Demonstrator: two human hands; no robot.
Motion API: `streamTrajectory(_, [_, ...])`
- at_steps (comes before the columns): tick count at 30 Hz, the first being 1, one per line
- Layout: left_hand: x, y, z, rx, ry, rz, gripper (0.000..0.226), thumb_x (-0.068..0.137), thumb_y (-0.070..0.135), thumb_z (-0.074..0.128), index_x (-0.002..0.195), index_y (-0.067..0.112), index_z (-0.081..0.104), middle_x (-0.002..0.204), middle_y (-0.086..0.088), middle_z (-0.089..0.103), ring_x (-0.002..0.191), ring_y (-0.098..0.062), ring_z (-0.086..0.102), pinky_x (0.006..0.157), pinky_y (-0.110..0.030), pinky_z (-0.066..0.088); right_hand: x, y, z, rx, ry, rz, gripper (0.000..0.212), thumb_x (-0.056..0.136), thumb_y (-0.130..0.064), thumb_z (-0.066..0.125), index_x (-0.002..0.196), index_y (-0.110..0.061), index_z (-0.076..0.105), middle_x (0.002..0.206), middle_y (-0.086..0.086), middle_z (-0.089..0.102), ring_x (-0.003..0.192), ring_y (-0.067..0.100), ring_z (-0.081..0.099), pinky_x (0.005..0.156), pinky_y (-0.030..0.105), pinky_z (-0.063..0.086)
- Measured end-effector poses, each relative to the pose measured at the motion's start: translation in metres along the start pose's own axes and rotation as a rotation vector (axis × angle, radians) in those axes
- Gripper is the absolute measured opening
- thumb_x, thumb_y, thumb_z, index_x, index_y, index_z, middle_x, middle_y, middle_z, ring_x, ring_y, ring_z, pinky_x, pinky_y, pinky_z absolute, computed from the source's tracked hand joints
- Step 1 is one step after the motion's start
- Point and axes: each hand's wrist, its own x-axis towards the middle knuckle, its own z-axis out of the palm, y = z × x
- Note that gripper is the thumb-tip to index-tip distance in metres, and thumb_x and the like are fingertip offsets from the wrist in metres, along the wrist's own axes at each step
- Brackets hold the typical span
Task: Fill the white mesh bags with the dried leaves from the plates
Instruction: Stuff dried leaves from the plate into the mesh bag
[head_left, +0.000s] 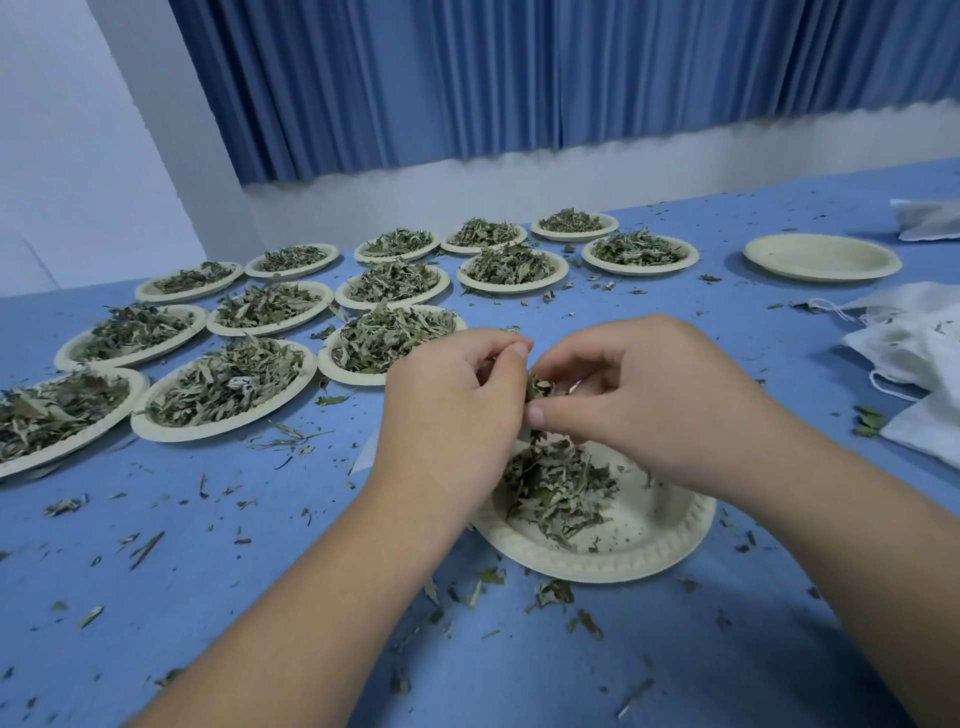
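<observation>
Over plate (649, 545), left hand (457, 410) and right hand (639, 400) together pinch dried leaves (537, 387) (light, brittle): take clump loosely.

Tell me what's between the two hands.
Head view: a clump of dried leaves, pinched by the right hand beside the left hand, above the near plate.

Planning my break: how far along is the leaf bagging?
Early. Done: the far empty plate. In hand: left hand and right hand pinch leaves above the half-emptied near plate. Left: a dozen or so full plates; mesh bags lie at the right.
</observation>
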Motion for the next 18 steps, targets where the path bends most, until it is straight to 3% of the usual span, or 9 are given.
streamTrajectory(5, [-0.001, 0.002, -0.002, 0.018, -0.008, 0.029, 0.03, 0.093, 0.016, 0.06, 0.068, 0.03, 0.067, 0.054, 0.005, 0.063, 0.042, 0.001, 0.051, 0.045, -0.017, 0.045, 0.0, 0.002, 0.0, 0.081, -0.014, 0.016, 0.013, 0.072, -0.026, 0.08, 0.083, -0.032, 0.075, 0.06, -0.021, 0.067, 0.057, -0.004, 0.064, 0.052, 0.006, 0.042])
streamTrajectory(8, [-0.002, 0.002, -0.002, 0.0, -0.01, 0.024, 0.029, 0.093, 0.017, 0.06, 0.07, 0.033, 0.067, 0.052, 0.007, 0.061, 0.043, 0.001, 0.05, 0.046, -0.018, 0.045, 0.001, 0.002, -0.004, 0.133, -0.037, 0.026, 0.009, 0.074, -0.024, 0.079, 0.078, -0.031, 0.075, 0.061, -0.01, 0.07, 0.057, 0.007, 0.067, 0.053, 0.016, 0.049])
streamTrajectory(11, [-0.001, 0.001, -0.002, -0.013, -0.009, 0.013, 0.023, 0.093, 0.019, 0.06, 0.076, 0.03, 0.071, 0.046, 0.012, 0.054, 0.042, -0.001, 0.045, 0.047, -0.025, 0.045, 0.002, 0.003, -0.011, 0.232, -0.07, 0.067, 0.01, 0.075, -0.02, 0.079, 0.078, -0.028, 0.075, 0.063, -0.009, 0.071, 0.055, 0.005, 0.067, 0.049, 0.011, 0.045])
streamTrajectory(15, [-0.001, 0.001, -0.002, -0.023, -0.013, 0.008, 0.023, 0.093, 0.018, 0.06, 0.077, 0.03, 0.071, 0.046, 0.013, 0.053, 0.04, 0.0, 0.045, 0.044, -0.019, 0.041, 0.004, 0.005, -0.008, 0.222, -0.052, 0.043, 0.011, 0.073, -0.019, 0.08, 0.08, -0.026, 0.075, 0.066, -0.006, 0.072, 0.057, 0.009, 0.067, 0.061, 0.018, 0.054])
streamTrajectory(18, [-0.002, 0.002, -0.002, -0.017, -0.014, 0.009, 0.023, 0.093, 0.017, 0.06, 0.075, 0.025, 0.072, 0.048, 0.011, 0.057, 0.042, 0.001, 0.046, 0.045, -0.023, 0.046, 0.003, 0.005, 0.003, 0.16, 0.037, -0.018, 0.013, 0.07, -0.019, 0.081, 0.078, -0.025, 0.074, 0.064, -0.008, 0.07, 0.057, 0.007, 0.064, 0.066, 0.026, 0.056])
